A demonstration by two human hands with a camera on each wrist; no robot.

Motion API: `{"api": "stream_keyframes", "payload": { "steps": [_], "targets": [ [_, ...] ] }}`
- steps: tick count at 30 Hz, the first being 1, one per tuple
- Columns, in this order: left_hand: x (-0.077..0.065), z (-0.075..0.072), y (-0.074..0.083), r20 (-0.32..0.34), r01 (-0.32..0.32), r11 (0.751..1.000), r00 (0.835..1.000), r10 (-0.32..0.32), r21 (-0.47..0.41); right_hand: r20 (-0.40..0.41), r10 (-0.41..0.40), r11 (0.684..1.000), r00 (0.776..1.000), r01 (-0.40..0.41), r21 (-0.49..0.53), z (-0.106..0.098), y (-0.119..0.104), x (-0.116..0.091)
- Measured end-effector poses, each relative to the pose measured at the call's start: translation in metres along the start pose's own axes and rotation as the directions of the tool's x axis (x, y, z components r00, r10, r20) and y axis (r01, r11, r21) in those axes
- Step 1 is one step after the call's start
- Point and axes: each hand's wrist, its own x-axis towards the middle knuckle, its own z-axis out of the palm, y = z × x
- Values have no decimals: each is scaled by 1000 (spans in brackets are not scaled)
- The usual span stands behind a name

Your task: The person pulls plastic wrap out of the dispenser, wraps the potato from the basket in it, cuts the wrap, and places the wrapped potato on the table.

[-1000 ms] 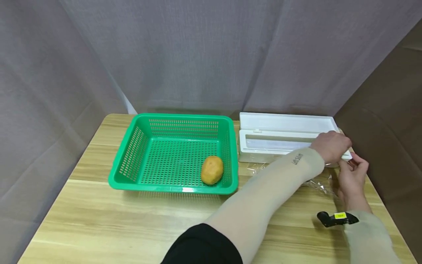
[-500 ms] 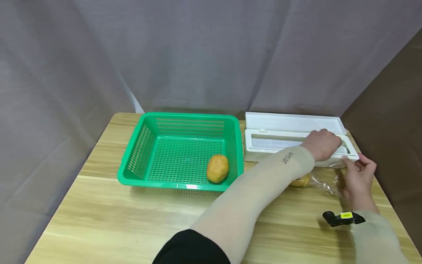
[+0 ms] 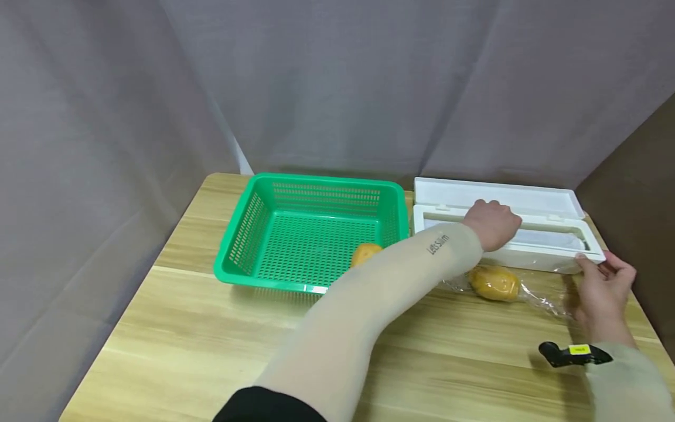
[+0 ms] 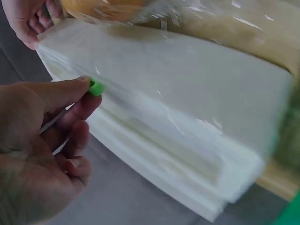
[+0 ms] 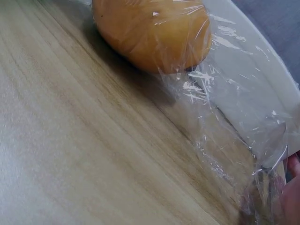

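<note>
My left hand (image 3: 493,225) pinches a small green slider (image 4: 96,87) between thumb and fingertips, over the front edge of a white cling film dispenser (image 4: 187,84). In the head view, the left hand hides the slider. The dispenser's lid (image 3: 495,196) stands raised at the back, and a white roll (image 3: 548,238) shows inside. My right hand (image 3: 606,293) grips the dispenser's right front corner, thumb on the near side. Clear cling film (image 5: 201,108) comes off the dispenser's front and covers a potato (image 3: 494,283) lying on the table between the hands.
A green plastic basket (image 3: 311,288) stands left of the dispenser. Another potato (image 3: 365,253), partly hidden by my left forearm, lies in it. The wooden table (image 3: 174,334) ends at a grey curtain (image 3: 337,88) behind and a brown cloth (image 3: 633,193) at right.
My left hand has slid leftward along the dispenser from near its right end, uncovering the wrapped potato in the head view. The right hand stays at the corner. The head view has shifted left.
</note>
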Motion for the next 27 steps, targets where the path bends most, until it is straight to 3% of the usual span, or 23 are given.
{"api": "stream_keyframes", "payload": {
  "steps": [6, 11, 15, 21, 27],
  "targets": [
    [-22, 2, -22, 38, 23, 998, 999, -26, 62, -43, -43, 997, 998, 40, -66, 3, 1, -1],
    [-35, 7, -37, 62, 15, 991, 998, -24, 135, -49, -49, 998, 998, 47, -50, 2, 4, 1],
    [-46, 10, -49, 81, 47, 984, 995, -61, 171, -37, -41, 999, 998, 40, -36, 5, 6, 3],
    [-49, 10, -53, 125, 83, 977, 986, -109, 195, -34, -35, 999, 999, 34, -21, 4, 4, 5],
    [-47, 12, -53, 113, 80, 974, 988, -106, 213, -27, -41, 999, 999, 41, -4, 3, 4, 5]
  ]
}}
